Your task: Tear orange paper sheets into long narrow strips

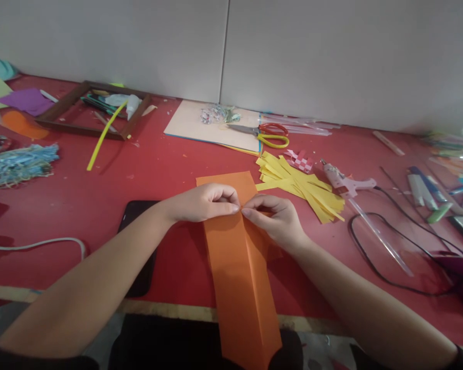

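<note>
While the long orange paper sheet (239,277) at 6 o'clock on the red worktop (170,164) carries a lengthwise crease, left hand (204,203) and right hand (280,218) fingers pinch its midline; 12 o'clock end looks not yet folded.

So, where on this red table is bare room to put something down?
Bare table lies between the wooden frame, the beige card and the left hand on the orange paper. The right side is crowded: yellow strips, glue gun, black cable, pens.
</note>
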### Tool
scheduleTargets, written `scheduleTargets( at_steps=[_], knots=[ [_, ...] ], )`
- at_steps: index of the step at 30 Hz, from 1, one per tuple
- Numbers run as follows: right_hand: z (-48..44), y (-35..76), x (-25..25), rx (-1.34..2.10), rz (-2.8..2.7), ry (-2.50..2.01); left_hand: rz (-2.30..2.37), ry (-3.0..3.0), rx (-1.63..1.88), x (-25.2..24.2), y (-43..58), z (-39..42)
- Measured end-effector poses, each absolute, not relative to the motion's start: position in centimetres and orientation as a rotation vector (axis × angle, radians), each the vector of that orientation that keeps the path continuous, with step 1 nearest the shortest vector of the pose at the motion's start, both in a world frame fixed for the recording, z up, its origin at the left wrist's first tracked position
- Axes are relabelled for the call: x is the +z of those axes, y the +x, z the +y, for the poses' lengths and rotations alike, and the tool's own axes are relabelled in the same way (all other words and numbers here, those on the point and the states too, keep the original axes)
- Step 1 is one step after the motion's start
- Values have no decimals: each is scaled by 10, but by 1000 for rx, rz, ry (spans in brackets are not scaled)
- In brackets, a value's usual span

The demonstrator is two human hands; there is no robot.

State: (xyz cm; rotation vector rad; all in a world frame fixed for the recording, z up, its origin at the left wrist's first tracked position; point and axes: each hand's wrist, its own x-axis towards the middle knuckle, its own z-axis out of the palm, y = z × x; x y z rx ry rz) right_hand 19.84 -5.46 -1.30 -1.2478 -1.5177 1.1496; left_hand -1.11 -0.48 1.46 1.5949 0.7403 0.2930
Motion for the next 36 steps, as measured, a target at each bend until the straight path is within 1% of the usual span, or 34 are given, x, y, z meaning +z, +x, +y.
scheduleTargets(
  at_steps=[13,23,36],
  knots=[
    [-51,204,-23,1322,-1069,-1270,848,1521,469,14,-14,-1],
    [-52,202,-22,986,-1268,-1327,874,1533,549,10,-11,1],
    [-52,202,-21,954,-1273,-1333,915,1531,563,11,-10,2]
  ],
)
